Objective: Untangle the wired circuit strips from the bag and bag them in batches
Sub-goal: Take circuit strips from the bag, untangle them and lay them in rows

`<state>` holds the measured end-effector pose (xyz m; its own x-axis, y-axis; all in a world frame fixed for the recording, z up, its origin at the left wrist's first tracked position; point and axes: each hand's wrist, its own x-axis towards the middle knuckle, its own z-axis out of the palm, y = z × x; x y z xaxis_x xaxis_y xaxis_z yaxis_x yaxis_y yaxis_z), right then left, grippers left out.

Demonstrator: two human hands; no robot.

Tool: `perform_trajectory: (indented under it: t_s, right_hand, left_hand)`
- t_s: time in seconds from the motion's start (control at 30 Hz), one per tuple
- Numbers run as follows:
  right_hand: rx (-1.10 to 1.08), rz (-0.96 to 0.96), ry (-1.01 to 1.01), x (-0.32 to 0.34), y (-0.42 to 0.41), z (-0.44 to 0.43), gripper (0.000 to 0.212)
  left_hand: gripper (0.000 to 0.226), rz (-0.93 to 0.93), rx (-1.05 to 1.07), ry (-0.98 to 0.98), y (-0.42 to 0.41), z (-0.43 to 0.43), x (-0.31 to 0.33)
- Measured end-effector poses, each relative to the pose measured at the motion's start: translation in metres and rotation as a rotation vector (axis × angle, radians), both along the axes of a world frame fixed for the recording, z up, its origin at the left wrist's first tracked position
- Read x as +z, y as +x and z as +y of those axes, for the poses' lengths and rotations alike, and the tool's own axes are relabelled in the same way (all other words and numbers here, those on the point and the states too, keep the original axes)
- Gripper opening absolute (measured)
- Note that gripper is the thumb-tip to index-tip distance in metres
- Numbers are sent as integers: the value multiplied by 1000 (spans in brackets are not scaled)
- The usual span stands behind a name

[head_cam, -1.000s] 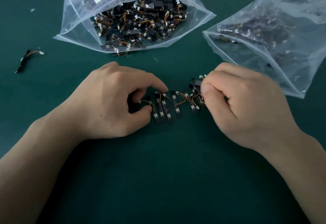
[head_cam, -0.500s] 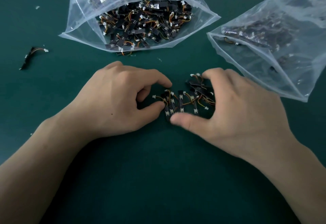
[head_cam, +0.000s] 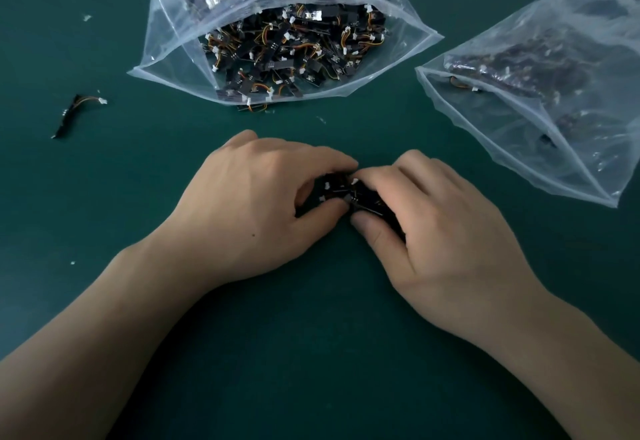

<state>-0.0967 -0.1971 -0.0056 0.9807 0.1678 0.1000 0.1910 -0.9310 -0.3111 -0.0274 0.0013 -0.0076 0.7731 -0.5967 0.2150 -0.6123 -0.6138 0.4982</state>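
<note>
At frame centre, the left hand [head_cam: 256, 197] and right hand [head_cam: 433, 218] meet, both pinching a small bunch of circuit strips [head_cam: 341, 190] on the table [head_cam: 311, 353]. Squeezing evenly should stop wires snagging.

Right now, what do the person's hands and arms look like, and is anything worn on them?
Both the left hand and the right hand are bare: no gloves, rings or watch. The left forearm and right forearm are bare too; no sleeve shows in view.
</note>
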Motion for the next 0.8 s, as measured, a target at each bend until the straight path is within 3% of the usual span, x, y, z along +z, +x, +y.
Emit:
perform_trajectory:
  t_s: [0.13, 0.23, 0.4, 0.5, 0.57, 0.67, 0.8]
  right_hand:
    - [-10, 24, 117, 1, 2, -6, 40]
    - [-73, 39, 69, 4, 6, -14, 65]
    - [-25, 102, 5, 8, 15, -28, 82]
    - [40, 72, 99, 4, 16, -27, 66]
    - [87, 35, 184, 0, 16, -27, 47]
    - [116, -10, 259, -4, 16, -31, 33]
    - [82, -106, 346, -9, 16, -33, 32]
  left_hand:
    - [17, 16, 11, 7, 3, 1, 0]
    - [10, 28, 36, 5, 4, 0, 1]
    - [25, 42, 84, 11, 4, 0, 0]
    - [47, 74, 55, 31, 3, 3, 3]
    - [49, 90, 56, 43, 3, 3, 5]
    - [34, 46, 122, 75, 4, 2, 4]
    - [15, 55, 140, 61, 5, 1, 3]
